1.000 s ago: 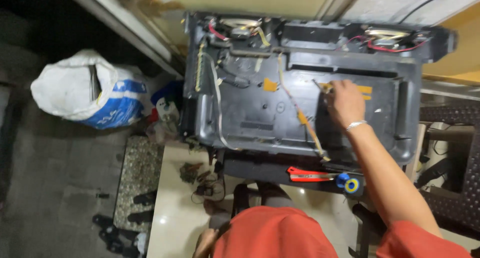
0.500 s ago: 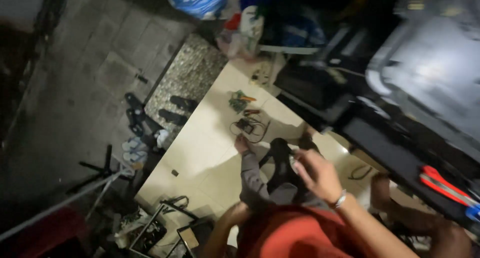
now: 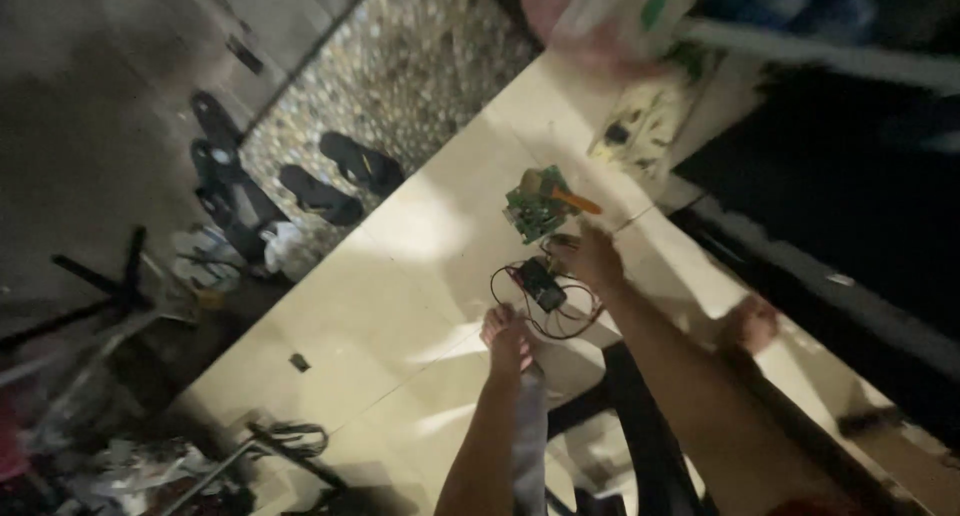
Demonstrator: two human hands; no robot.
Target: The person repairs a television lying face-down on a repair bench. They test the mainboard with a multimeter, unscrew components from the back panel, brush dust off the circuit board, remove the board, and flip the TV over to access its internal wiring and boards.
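One hand is at work here: the person's right hand [image 3: 593,258] is down at the pale cream tiled floor [image 3: 400,306], among a small cluster of electronic parts. As far as I can see, nothing is lifted yet. The small green circuit board [image 3: 535,208] lies flat on the tiles with a thin orange-handled tool [image 3: 577,202] across its upper edge. The little black box with looping black wires [image 3: 540,284] sits just below it, beside the hand.

The arm stretches out long from the lower right, wrist low, with the knuckles between the board and the wires. The fingers are blurred and turned away, so I cannot tell whether they hold anything. The left hand is out of sight. A bare foot [image 3: 508,338] rests near the wires.
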